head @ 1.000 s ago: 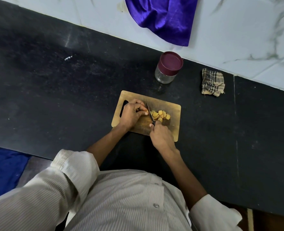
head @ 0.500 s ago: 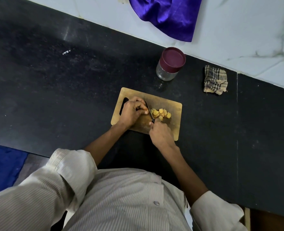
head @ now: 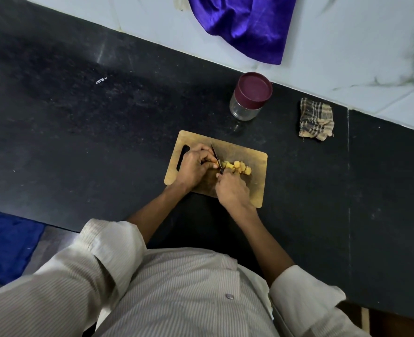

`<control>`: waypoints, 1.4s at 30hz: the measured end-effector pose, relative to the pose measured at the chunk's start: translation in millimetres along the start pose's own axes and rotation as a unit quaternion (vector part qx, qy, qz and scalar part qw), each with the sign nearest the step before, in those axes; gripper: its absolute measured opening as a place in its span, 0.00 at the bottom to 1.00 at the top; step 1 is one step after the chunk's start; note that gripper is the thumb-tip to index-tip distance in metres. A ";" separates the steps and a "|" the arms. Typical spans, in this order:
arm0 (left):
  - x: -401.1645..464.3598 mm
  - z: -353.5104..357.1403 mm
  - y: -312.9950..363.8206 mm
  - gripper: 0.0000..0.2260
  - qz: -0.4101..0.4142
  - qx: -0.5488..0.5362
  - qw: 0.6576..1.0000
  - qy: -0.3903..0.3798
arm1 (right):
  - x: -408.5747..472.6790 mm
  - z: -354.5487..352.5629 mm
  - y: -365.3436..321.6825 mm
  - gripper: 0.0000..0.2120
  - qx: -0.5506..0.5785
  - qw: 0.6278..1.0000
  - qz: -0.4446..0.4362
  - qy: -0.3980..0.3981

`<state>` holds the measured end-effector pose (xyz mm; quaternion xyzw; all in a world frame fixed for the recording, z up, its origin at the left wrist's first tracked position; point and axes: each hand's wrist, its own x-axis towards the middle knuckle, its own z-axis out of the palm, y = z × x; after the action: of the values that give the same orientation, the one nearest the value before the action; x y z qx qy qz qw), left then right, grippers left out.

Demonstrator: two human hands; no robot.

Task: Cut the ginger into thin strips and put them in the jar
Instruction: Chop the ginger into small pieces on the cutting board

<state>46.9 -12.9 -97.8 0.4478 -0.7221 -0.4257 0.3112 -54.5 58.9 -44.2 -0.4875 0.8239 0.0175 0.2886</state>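
A person in a pale striped shirt with rolled sleeves is standing at a black stone counter [head: 79, 142], seen from above. A white marble-veined wall [head: 346, 45] is running along the counter's far edge.

Nearest on the counter, a rectangular wooden cutting board with a handle slot [head: 254, 161] is lying flat. The right hand [head: 232, 190] is resting at the board's near edge, its fingers curled around the handle of a dark-bladed knife [head: 216, 156], whose blade is pointing toward the far side of the board. The left hand [head: 193, 166] is sitting on the board just left of the blade, fingers bent, fingertips pinching something small against the wood; whether that is ginger cannot be told. Just right of the blade, yellow chopped ginger pieces [head: 237, 166] are lying in a small pile at the board's middle.

Beyond the board, a clear glass jar with a maroon lid [head: 250, 96] is standing upright, lid on. Right of the jar, a crumpled checked rag [head: 316, 119] is lying near the wall. Farthest from the board, a shiny purple cloth [head: 244, 23] is hanging against the wall. Left of the person, below the counter edge, a blue fabric [head: 4, 244] is showing.
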 end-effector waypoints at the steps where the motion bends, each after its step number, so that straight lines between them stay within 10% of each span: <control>1: 0.2 -0.2 0.2 0.05 -0.001 0.003 1.000 0.000 | -3.3 1.3 3.0 0.14 0.002 1.000 -0.001 -0.004; 26: -0.2 -4.9 3.7 0.05 -0.012 0.043 0.998 -0.034 | -19.3 -4.3 47.8 0.09 0.393 0.912 0.079 -0.086; 42: -3.3 -2.3 1.8 0.05 0.018 0.061 0.998 -0.006 | -15.0 9.4 35.0 0.15 0.154 0.988 -0.002 0.001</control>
<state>49.4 -10.3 -95.4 0.4504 -0.7564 -0.3780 0.2867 -73.3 92.0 -53.5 -0.4386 0.8161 -0.1104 0.3597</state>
